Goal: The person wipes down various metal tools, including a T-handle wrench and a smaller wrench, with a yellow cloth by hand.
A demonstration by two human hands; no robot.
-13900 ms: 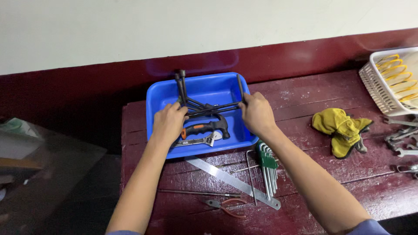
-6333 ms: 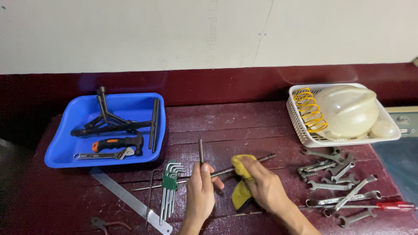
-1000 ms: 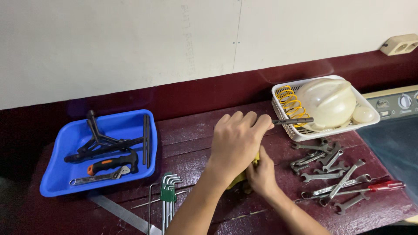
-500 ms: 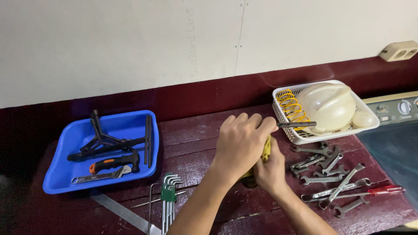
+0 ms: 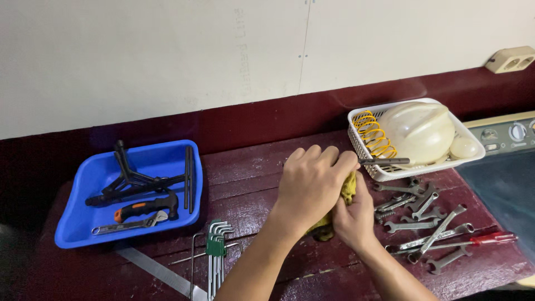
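Observation:
My left hand (image 5: pixel 312 184) is closed around a dark metal rod (image 5: pixel 384 161) whose end sticks out to the right, in front of the white basket. My right hand (image 5: pixel 352 214) sits just under and behind the left, gripping a yellow cloth (image 5: pixel 349 188) that is pressed against the rod; most of the cloth is hidden by both hands. Both hands are above the middle of the dark red wooden bench (image 5: pixel 251 173).
A blue tray (image 5: pixel 83 217) at left holds a cross wrench (image 5: pixel 134 181), a hammer (image 5: pixel 146 209) and an adjustable wrench. Green-held hex keys (image 5: pixel 214 245) and a steel ruler (image 5: pixel 159 272) lie in front. Several spanners (image 5: pixel 429 220) and a red screwdriver (image 5: pixel 490 238) lie right, below a white basket (image 5: pixel 370 164) with a helmet.
Over the last second my right hand has slid the yellow cloth rightward and upward along the rod, close under my left hand. The left hand has kept its grip on the rod.

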